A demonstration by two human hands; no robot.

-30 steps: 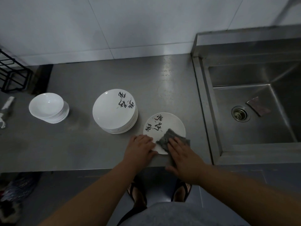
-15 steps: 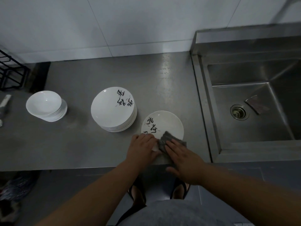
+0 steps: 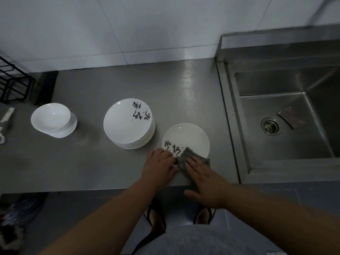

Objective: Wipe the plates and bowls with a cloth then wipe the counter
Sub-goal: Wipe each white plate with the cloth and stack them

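A single white plate (image 3: 186, 134) with black brush lettering lay flat on the steel counter (image 3: 88, 162), close to its front edge. At the plate's seven o'clock rim the left hand (image 3: 159, 168) had its fingers bent over the edge, gripping it. The right hand (image 3: 206, 181) lay with fingers straight and flat on a gray cloth (image 3: 199, 159), pressing it down at the plate's five to six o'clock. Part of the cloth lay on the plate and part spilled onto the counter.

At ten o'clock from that plate, just beside it, stood a stack of plates (image 3: 125, 124), the top one lettered the same way. Farther out at nine o'clock, well apart, sat a stack of bowls (image 3: 51, 118), plain white. A black wire rack (image 3: 11, 83) stood at the counter's far left corner.

At three o'clock was the sink (image 3: 287, 168), set into the counter, with its drain (image 3: 270, 126) in the floor of the basin and a scrubbing pad (image 3: 291, 117) lying just beside the drain.
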